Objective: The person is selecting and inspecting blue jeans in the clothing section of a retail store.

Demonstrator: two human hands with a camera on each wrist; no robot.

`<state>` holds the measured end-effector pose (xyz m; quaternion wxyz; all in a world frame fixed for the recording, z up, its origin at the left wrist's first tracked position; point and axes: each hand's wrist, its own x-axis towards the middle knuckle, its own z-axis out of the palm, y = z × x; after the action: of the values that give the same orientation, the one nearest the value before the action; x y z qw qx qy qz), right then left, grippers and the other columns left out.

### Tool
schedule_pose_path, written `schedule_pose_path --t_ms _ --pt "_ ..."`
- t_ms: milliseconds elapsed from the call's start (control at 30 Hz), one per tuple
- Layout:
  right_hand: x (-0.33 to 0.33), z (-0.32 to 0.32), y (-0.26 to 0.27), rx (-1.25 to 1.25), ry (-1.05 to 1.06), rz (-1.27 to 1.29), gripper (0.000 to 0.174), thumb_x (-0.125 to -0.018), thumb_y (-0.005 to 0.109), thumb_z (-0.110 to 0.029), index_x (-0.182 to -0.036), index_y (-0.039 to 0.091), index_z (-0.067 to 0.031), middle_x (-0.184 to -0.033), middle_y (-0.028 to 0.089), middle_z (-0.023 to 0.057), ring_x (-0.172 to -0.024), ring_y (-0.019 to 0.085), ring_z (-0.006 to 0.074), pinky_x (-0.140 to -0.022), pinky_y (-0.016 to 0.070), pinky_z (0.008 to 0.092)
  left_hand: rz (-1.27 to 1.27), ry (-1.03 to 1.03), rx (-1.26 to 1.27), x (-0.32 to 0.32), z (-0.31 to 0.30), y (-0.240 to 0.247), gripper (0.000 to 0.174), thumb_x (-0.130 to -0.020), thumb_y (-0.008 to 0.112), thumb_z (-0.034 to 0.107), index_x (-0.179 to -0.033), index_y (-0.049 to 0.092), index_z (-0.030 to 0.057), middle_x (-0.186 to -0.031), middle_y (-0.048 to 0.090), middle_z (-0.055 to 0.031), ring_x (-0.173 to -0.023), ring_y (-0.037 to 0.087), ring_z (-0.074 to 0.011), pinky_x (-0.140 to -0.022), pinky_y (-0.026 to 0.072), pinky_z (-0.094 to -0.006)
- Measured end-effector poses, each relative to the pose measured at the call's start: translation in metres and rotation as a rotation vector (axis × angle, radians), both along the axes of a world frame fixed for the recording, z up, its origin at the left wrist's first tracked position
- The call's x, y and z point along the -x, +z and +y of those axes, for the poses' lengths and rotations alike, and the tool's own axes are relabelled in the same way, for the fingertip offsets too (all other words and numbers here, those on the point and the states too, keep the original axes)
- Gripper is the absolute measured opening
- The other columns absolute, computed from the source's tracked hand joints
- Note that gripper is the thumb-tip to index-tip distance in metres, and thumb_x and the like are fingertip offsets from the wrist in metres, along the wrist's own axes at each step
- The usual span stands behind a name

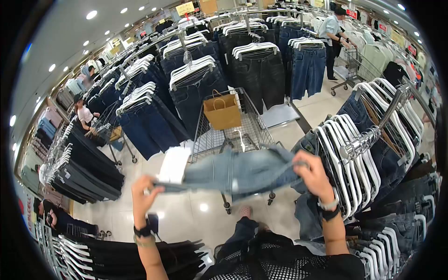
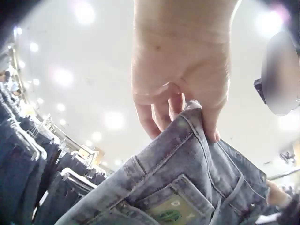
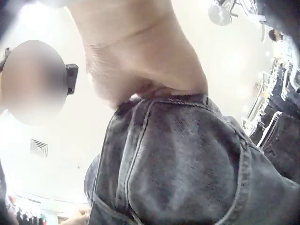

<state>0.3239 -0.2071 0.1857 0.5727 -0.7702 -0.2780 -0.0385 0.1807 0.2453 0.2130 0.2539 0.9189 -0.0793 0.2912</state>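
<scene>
A pair of faded blue-grey jeans (image 1: 261,169) is stretched sideways between both hands, blurred in the head view. The left hand (image 1: 143,193) pinches one end of the waistband; a white tag (image 1: 174,164) shows next to it. In the left wrist view, thumb and fingers of the left hand (image 2: 183,70) grip the waistband's corner, above a pocket with a greenish patch (image 2: 169,213). At the other end the right hand (image 1: 313,175) grips the jeans. The right wrist view shows the right hand (image 3: 145,61) over the bunched denim (image 3: 187,159), its fingertips hidden behind the cloth.
A wire shopping cart (image 1: 261,126) holding a brown paper bag (image 1: 223,112) stands just beyond the jeans. Close on the right is a metal rack (image 1: 368,140) of jeans on white hangers. Black trousers (image 1: 154,254) hang at the lower left. A person (image 1: 333,32) pushes another cart farther back.
</scene>
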Motion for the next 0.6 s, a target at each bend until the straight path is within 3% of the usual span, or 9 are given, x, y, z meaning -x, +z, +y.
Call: schedule_pose_path --t_ms 167,233,300,367,400,467,500,567,600 --pt "0.039 -0.002 0.02 0.135 0.174 0.158 0.031 -0.086 0.068 -0.026 -0.087 0.058 0.0027 -0.067 0.055 0.0093 -0.063 0.05 0.01 -0.059 0.0407 0.0266 0.185 -0.026 0.241 0.053 -0.025 -0.017 0.04 -0.058 0.082 0.005 -0.058 0.042 0.0009 -0.068 0.058 -0.01 -0.064 0.055 -0.0232 -0.058 0.0411 -0.0303" --pt "0.023 0.015 0.014 0.02 0.036 0.013 0.032 -0.085 0.069 -0.027 -0.088 0.058 0.0025 -0.068 0.056 0.009 -0.063 0.05 0.0105 -0.059 0.0409 0.0267 0.114 -0.035 0.219 0.04 -0.021 -0.012 0.038 -0.062 0.081 0.005 -0.06 0.043 0.0016 -0.067 0.057 -0.0088 -0.064 0.055 -0.0211 -0.059 0.0406 -0.0283" --pt "-0.014 0.043 0.006 -0.049 -0.198 -0.012 0.032 -0.085 0.07 -0.027 -0.088 0.059 0.0028 -0.067 0.057 0.009 -0.061 0.049 0.0115 -0.059 0.0413 0.0277 0.107 0.093 0.267 0.01 -0.009 -0.016 0.036 -0.068 0.079 0.006 -0.062 0.044 0.0012 -0.067 0.058 -0.0085 -0.064 0.055 -0.0223 -0.06 0.0408 -0.0277" --pt "-0.062 0.072 -0.021 -0.04 -0.351 -0.001 0.039 -0.087 0.066 -0.035 -0.101 0.06 0.0011 -0.08 0.062 0.0137 -0.074 0.057 0.0194 -0.069 0.0452 0.0341 0.147 0.235 0.261 -0.037 0.005 -0.032 0.025 -0.075 0.075 0.006 -0.073 0.05 0.0011 -0.071 0.057 -0.0105 -0.07 0.057 -0.0261 -0.066 0.0433 -0.0309" --pt "-0.078 0.084 -0.053 -0.032 -0.339 0.004 0.039 -0.087 0.066 -0.035 -0.101 0.06 0.0011 -0.08 0.062 0.0137 -0.074 0.057 0.0194 -0.069 0.0452 0.0341 0.069 0.268 0.228 -0.064 0.012 -0.052 0.021 -0.077 0.072 0.006 -0.083 0.053 0.0011 -0.078 0.058 -0.0121 -0.075 0.057 -0.0277 -0.07 0.0444 -0.0334" --pt "-0.104 0.104 -0.107 0.403 -0.599 -0.35 0.051 -0.089 0.061 -0.043 -0.119 0.055 -0.0021 -0.103 0.061 0.0193 -0.096 0.056 0.0338 -0.082 0.0441 0.0446 -0.053 0.274 0.176 -0.098 0.02 -0.095 0.025 -0.081 0.067 0.004 -0.103 0.055 0.0017 -0.094 0.058 -0.0153 -0.086 0.057 -0.0304 -0.078 0.0457 -0.0377" --pt "-0.095 0.109 -0.118 0.514 -0.486 -0.232 0.058 -0.09 0.057 -0.046 -0.129 0.047 -0.0046 -0.119 0.054 0.0216 -0.109 0.048 0.0428 -0.091 0.0391 0.0509 -0.095 0.244 0.159 -0.108 0.021 -0.107 0.032 -0.082 0.065 0.003 -0.113 0.055 0.0022 -0.103 0.058 -0.0169 -0.091 0.057 -0.0316 -0.082 0.0459 -0.0396" --pt "-0.082 0.116 -0.148 0.53 -0.244 -0.23 0.053 -0.088 0.059 -0.043 -0.124 0.052 -0.0056 -0.119 0.055 0.0184 -0.11 0.049 0.0384 -0.094 0.0379 0.0485 0.018 0.147 0.204 -0.11 -0.001 -0.09 0.035 -0.082 0.063 0.001 -0.117 0.055 0.0022 -0.116 0.055 -0.0186 -0.097 0.056 -0.0334 -0.086 0.0456 -0.0396" --pt "-0.075 0.118 -0.172 0.584 -0.234 -0.281 0.044 -0.087 0.062 -0.038 -0.118 0.057 -0.0075 -0.116 0.057 0.0158 -0.11 0.049 0.0366 -0.094 0.0394 0.0463 0.023 0.063 0.189 -0.109 -0.021 -0.065 0.035 -0.082 0.062 0.001 -0.116 0.056 0.0025 -0.116 0.056 -0.0183 -0.099 0.056 -0.034 -0.088 0.0449 -0.039"
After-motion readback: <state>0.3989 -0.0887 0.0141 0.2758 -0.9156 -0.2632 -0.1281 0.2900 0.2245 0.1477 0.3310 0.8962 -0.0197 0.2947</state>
